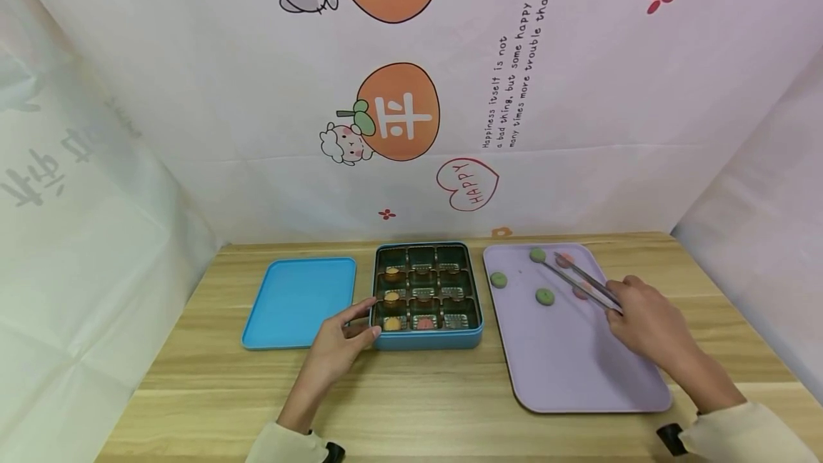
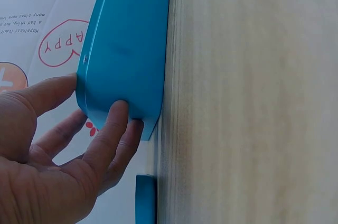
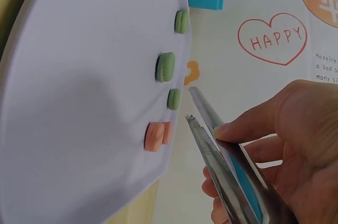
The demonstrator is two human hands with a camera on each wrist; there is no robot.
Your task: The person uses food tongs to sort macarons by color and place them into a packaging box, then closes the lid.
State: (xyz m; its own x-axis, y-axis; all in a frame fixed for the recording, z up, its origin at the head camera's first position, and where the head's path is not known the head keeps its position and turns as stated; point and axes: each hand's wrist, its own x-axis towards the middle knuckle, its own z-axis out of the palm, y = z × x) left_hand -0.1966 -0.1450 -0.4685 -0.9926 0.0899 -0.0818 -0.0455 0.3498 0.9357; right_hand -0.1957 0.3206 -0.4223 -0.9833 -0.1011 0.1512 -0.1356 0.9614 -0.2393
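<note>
My left hand (image 1: 337,345) rests against the near left corner of a blue tin box (image 1: 427,341), thumb at the rim and fingertips on its wall (image 2: 127,39). Inside, a clear divider holds three yellow macarons (image 1: 392,324) in the left column and a pink one (image 1: 425,323) at front middle. My right hand (image 1: 652,324) grips metal tongs (image 1: 581,283), also seen as tongs (image 3: 222,166) with tips apart and nothing between them. They hang over the far part of a lilac tray (image 1: 579,370). Three green macarons (image 3: 166,67) and two pink macarons (image 3: 154,137) sit there.
A flat blue lid (image 1: 298,306) lies left of the box on the wooden table (image 1: 411,399). A printed white cloth (image 1: 566,184) hangs behind the table, with more cloth at both sides.
</note>
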